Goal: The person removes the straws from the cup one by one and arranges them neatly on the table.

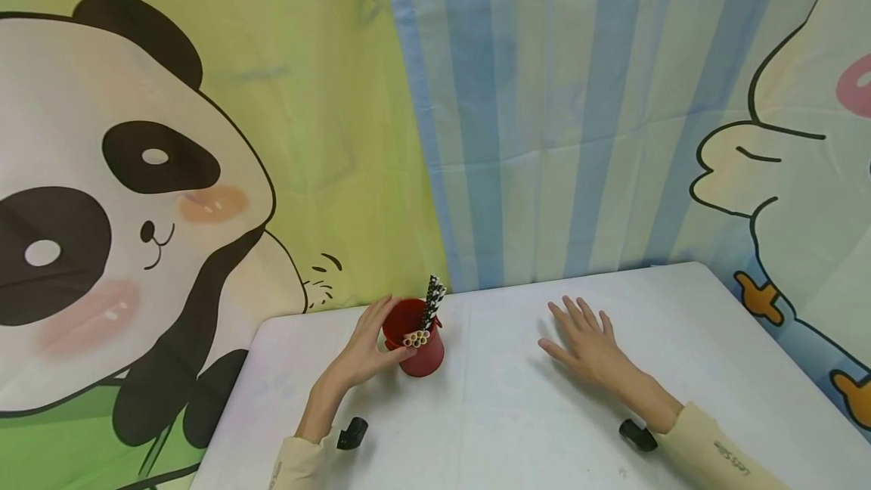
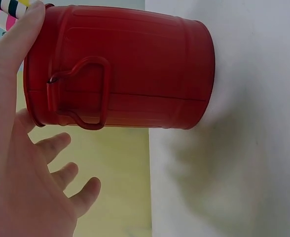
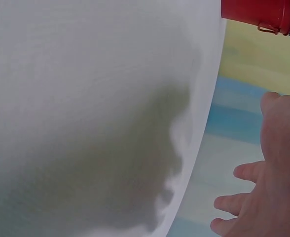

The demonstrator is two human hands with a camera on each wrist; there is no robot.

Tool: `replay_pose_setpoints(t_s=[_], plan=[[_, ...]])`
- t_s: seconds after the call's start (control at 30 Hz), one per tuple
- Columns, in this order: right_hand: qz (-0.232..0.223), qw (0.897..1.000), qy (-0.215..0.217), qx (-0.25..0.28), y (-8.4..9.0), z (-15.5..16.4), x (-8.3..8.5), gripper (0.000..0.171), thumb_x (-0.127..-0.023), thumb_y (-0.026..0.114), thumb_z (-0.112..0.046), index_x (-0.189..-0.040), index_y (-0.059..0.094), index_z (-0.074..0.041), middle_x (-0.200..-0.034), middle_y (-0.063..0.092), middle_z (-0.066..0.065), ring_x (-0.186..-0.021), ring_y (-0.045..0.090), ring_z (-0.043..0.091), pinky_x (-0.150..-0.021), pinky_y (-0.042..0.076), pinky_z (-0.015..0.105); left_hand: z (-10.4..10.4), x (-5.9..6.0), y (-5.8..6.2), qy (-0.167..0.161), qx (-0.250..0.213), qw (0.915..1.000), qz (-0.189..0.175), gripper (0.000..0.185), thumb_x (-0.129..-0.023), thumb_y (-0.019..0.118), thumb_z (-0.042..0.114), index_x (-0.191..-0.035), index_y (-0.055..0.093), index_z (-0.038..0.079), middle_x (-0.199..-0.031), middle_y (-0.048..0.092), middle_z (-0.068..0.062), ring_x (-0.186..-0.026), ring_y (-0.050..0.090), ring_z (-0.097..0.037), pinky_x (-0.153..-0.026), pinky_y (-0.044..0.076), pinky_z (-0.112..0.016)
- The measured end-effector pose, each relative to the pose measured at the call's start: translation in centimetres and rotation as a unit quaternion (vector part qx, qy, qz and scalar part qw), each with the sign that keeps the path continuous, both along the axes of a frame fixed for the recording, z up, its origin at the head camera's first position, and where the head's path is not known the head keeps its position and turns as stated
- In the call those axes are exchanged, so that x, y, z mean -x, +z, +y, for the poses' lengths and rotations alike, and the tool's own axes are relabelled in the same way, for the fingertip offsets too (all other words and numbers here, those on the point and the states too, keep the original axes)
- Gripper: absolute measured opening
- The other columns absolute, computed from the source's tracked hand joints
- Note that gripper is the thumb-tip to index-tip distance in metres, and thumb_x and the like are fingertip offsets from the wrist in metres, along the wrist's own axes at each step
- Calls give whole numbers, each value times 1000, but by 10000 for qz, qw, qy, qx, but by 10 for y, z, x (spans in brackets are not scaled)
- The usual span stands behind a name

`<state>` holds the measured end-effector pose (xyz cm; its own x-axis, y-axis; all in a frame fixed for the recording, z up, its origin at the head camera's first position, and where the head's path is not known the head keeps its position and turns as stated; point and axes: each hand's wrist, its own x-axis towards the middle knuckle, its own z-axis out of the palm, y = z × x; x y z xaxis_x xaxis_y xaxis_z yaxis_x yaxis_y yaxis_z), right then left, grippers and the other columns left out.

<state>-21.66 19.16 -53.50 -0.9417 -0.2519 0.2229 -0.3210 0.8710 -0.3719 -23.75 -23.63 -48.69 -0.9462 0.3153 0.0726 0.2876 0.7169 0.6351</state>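
Note:
A small red bucket point(image 1: 425, 358) stands upright on the white table. My left hand point(image 1: 367, 346) holds it near the rim, the thumb point(image 2: 24, 34) on one side and the index finger at the other. Its remaining fingers are spread beside the bucket. Black-and-white patterned paper straws point(image 1: 432, 301) stick out of the bucket, and several straws with pale yellow ends point(image 1: 416, 339) lean at its front rim. Pink-striped straws point(image 2: 2, 19) show in the left wrist view. My right hand point(image 1: 588, 346) hovers palm down over the table at the right, fingers spread, holding nothing.
The white table point(image 1: 490, 414) ends at the back against a curtain point(image 1: 531, 134) with a panda and blue stripes. A small black device point(image 1: 352, 433) sits by the left wrist and another black device point(image 1: 638, 435) by the right wrist.

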Motion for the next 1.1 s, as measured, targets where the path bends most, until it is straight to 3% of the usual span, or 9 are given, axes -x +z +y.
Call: replay_pose_setpoints(t_s=[0.23, 0.5, 0.77, 1.1], plan=[[131, 9998, 98, 67, 1, -8, -1, 74, -96, 59, -52, -154, 38, -10, -160, 31, 24, -149, 23, 48, -111, 16, 75, 0, -1, -1, 12, -228, 9997, -32, 90, -81, 78, 53, -156, 29, 38, -167, 20, -3, -156, 11, -34, -114, 25, -72], [249, 9992, 253, 184, 4, -19, 0, 74, -96, 61, -50, -153, 39, -10, -160, 33, 23, -148, 26, 47, -112, 18, 74, 1, -3, -4, 68, -520, 9984, -211, 89, -82, 78, 51, -155, 29, 39, -167, 22, -3, -155, 11, -33, -113, 25, -73], [400, 9977, 443, 313, 7, -31, -1, 72, -95, 64, -48, -152, 41, -10, -158, 36, 22, -146, 31, 46, -110, 24, 72, 2, -3, -6, 127, -637, 9975, -272, 91, -83, 79, 46, -157, 30, 31, -165, 25, -1, -154, 14, -32, -113, 26, -73], [886, 9899, 800, 760, 7, -53, -4, 64, -94, 68, -40, -146, 49, -9, -151, 47, 17, -139, 43, 40, -106, 35, 66, 3, -3, -8, 149, -860, 9957, -318, 91, -83, 81, 40, -157, 29, 31, -161, 32, 0, -152, 18, -32, -113, 28, -73]])
